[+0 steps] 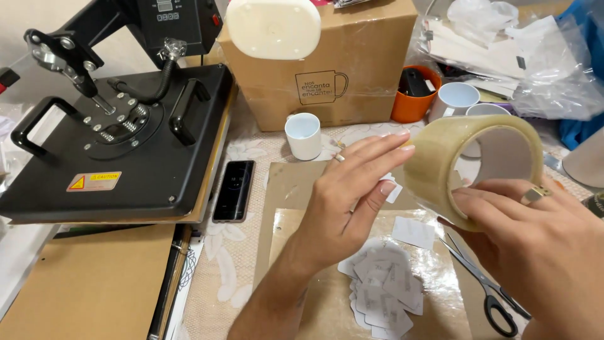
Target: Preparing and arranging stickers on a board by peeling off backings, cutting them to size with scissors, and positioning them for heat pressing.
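1. Head view: our right hand [535, 245] grips the clear tape roll [472, 170], raised over the cardboard sheet [283, 189].
2. Left hand [346, 201] holds nothing, fingers flat on the roll's face, thumb near a small white label [391, 189].
3. Best to steady the roll and feel slowly for the tape end.

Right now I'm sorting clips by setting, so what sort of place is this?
Probably a small home craft workshop for printing mugs. A black heat press sits on the table beside blank white mugs and a cardboard box, while the right hand holds a roll of clear tape and the left hand touches it.
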